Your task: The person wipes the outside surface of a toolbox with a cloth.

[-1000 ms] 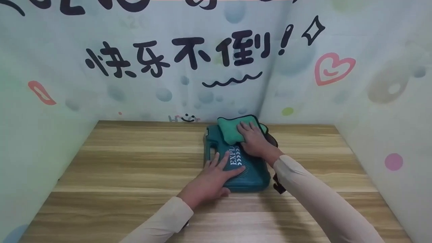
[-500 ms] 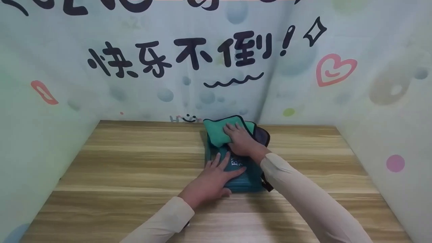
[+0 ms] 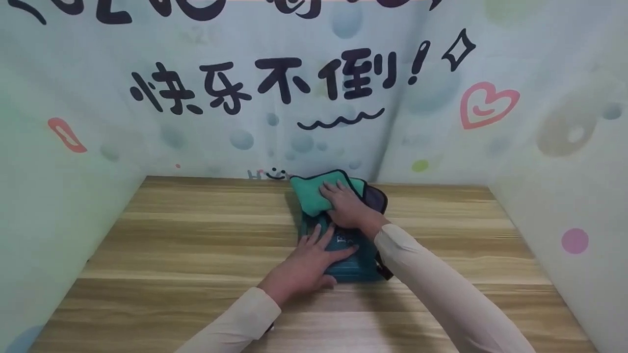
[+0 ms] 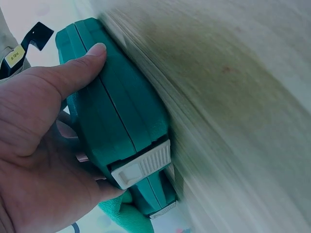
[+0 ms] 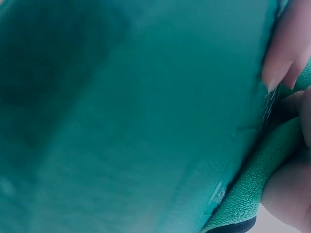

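Note:
A teal plastic carrying case (image 3: pixel 355 269) with white lettering lies flat on the wooden table. My left hand (image 3: pixel 300 267) steadies its near left part, fingers spread over the lid. In the left wrist view the thumb (image 4: pixel 80 70) presses the case's side wall, near a grey latch (image 4: pixel 143 164). With my right hand (image 3: pixel 349 208) I hold a green cloth (image 3: pixel 308 193) with black edging against the far part of the lid. The right wrist view has the cloth (image 5: pixel 257 184) bunched between fingers and thumb. Cloth and hands hide much of the lid and its handle.
The wooden table (image 3: pixel 196 245) reaches back to a printed backdrop (image 3: pixel 206 142) with black writing, which also closes off both sides. A dark strap end (image 3: pixel 385 270) hangs below the right wrist.
My right hand has slid the cloth leftward across the case's far end, less in the last half second. The left hand has stayed in place on the case.

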`<state>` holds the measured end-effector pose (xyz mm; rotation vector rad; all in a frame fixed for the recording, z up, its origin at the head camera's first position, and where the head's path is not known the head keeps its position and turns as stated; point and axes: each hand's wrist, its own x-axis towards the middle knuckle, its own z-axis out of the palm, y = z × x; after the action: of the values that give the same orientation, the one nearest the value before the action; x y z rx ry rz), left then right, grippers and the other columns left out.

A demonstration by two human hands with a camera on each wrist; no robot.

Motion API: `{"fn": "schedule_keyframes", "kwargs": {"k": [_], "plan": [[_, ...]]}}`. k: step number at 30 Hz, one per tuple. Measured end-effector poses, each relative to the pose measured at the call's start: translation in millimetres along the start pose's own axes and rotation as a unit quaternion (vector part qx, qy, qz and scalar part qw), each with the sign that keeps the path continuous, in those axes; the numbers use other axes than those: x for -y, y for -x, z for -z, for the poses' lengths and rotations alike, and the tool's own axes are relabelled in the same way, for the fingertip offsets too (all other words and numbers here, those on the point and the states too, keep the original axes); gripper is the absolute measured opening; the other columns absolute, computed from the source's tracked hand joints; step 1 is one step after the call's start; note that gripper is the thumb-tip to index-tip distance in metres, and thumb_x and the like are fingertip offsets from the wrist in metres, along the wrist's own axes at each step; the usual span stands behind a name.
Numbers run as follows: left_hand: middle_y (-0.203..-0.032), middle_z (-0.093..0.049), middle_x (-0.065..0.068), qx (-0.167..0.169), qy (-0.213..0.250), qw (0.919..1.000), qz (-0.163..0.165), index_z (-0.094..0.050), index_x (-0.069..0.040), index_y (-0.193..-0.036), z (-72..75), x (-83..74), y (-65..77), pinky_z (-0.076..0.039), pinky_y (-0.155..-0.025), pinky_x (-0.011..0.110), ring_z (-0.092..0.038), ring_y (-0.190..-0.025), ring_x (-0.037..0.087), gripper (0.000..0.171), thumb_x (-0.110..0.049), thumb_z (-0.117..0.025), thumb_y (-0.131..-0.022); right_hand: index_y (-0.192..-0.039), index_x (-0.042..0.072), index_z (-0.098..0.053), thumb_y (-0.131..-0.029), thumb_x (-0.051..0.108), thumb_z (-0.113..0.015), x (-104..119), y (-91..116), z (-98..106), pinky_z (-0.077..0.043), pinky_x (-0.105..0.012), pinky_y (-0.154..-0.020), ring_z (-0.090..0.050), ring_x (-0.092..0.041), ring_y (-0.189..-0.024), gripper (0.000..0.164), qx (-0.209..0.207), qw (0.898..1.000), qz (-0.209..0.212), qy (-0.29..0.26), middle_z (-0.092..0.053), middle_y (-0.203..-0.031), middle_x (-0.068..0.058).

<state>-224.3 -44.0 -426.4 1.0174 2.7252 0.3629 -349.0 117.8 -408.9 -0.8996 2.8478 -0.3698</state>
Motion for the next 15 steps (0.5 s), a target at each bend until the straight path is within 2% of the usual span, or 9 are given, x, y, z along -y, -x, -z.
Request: {"fn": "schedule_keyframes", "kwargs": {"k": [7,15], "plan": [[-0.166,-0.011,0.02,-0.016,0.005,0.9998,-0.015,-0.037,-0.036,-0.159,-1.8,2.4,1.0,-0.024,-0.113,0.063,-0.008,-0.149,0.048,0.076,-0.035,-0.075,-0.093,-0.157,-0.002,-0.031,-0.102,0.005,-0.054,0.0,5.7,0.3,-0.015,-0.056,-0.118,-0.011,-0.048,-0.148,0.06,0.006,1.0,0.01,-0.009,-0.022,-0.163,-0.023],[-0.166,-0.014,0.019,-0.014,-0.008,0.9993,-0.034,-0.036,-0.031,-0.159,-1.7,1.5,3.0,-0.014,-0.119,0.052,-0.003,-0.15,0.045,0.074,-0.035,-0.073,-0.095,-0.157,0.0,-0.032,-0.103,0.006,-0.053,4.3,10.2,1.1,-0.012,-0.054,-0.119,-0.011,-0.045,-0.149,0.059,0.014,0.999,0.027,-0.02,-0.024,-0.163,-0.02]]}}
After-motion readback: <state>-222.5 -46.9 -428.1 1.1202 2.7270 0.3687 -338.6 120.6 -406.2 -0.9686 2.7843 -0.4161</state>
